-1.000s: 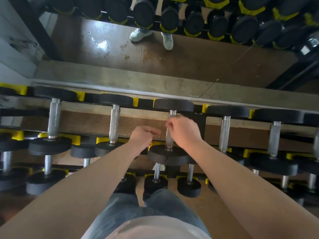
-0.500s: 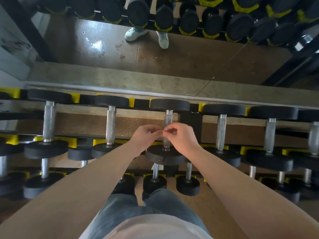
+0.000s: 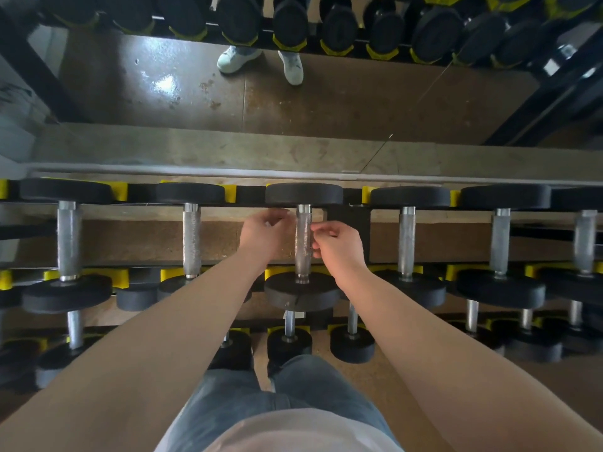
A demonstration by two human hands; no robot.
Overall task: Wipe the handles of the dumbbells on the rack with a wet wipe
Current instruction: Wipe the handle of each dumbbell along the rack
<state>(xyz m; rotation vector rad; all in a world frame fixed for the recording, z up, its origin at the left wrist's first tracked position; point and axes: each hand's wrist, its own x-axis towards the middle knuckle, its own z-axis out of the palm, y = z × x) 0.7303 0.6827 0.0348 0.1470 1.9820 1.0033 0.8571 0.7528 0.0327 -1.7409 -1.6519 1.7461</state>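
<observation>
Nearest the camera are a white shirt [image 3: 293, 432] and blue jeans [image 3: 228, 396], with both bare forearms reaching forward over the lower tier of small dumbbells [image 3: 288, 345]. The left hand [image 3: 264, 234] and right hand [image 3: 341, 247] are level with the top tier of the rack [image 3: 347, 230], one on each side of the middle dumbbell [image 3: 301, 290], which lies in its yellow cradles with its metal handle [image 3: 303, 211] pointing away from the person. Each hand has its fingers curled and its fingertips [image 3: 321, 230] drawn together in a pinch just beside the handle. A thin, almost see-through wet wipe [image 3: 303, 246] seems to lie across the handle between them, giving it a paler, glossier look than the handles next to it. The wipe's edges are too faint to trace into either pinch. Similar dumbbells [image 3: 192, 239] rest well apart on both sides. Beyond the rack, a mirror [image 3: 326, 102] reflects the brown floor, a pair of pale shoes [image 3: 292, 68] and a row of dark dumbbell heads.
</observation>
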